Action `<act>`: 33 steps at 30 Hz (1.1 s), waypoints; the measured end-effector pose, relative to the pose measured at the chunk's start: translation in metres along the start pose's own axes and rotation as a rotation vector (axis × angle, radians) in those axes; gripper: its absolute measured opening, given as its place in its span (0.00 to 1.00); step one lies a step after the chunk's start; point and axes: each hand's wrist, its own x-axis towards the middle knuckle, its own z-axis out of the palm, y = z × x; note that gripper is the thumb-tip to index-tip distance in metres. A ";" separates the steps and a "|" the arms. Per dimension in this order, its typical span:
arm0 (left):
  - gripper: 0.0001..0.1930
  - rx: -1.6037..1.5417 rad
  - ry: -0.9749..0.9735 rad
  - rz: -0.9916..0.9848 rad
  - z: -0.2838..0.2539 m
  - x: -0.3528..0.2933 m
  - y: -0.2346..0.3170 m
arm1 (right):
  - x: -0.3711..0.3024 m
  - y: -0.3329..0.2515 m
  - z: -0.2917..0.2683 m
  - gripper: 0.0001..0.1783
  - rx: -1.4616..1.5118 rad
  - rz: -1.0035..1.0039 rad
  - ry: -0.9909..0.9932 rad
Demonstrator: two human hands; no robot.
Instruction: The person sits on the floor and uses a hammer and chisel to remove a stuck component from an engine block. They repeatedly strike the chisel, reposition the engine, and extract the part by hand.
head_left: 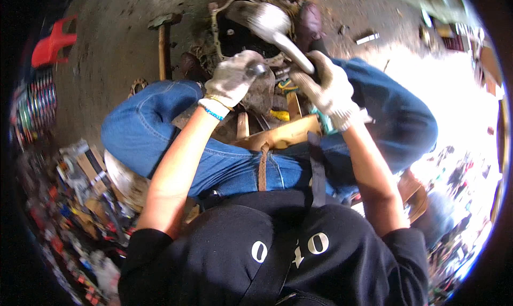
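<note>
Both my hands wear off-white work gloves. My left hand (232, 79) is closed around a tool with a dark, shiny round end (257, 68); its far part is hidden by the glove. My right hand (327, 87) grips the narrow stem of a silver-grey metal tool (291, 50). The tool's wide rounded head is smeared by motion, so its kind is unclear. That head hangs over an open metal housing (215, 31) with a flanged rim and a dark inside, lying on the ground beyond my hands.
A hammer with a wooden handle (162, 52) lies left of the housing. Between my legs are a wooden block (283, 135) and several tools. A red plastic stool (53, 43) stands at far left. Cluttered parts (91, 199) cover the lower left; more clutter is at right.
</note>
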 end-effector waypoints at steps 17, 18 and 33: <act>0.26 -0.317 -0.077 -0.112 0.010 -0.017 0.006 | -0.036 -0.010 -0.043 0.20 -0.146 -0.151 -0.283; 0.20 -0.059 -0.125 -0.085 0.010 -0.018 0.009 | -0.041 -0.008 -0.043 0.20 -0.039 -0.219 -0.243; 0.13 0.063 -0.079 -0.133 0.043 -0.028 0.045 | -0.059 -0.030 -0.051 0.32 0.229 -0.088 0.052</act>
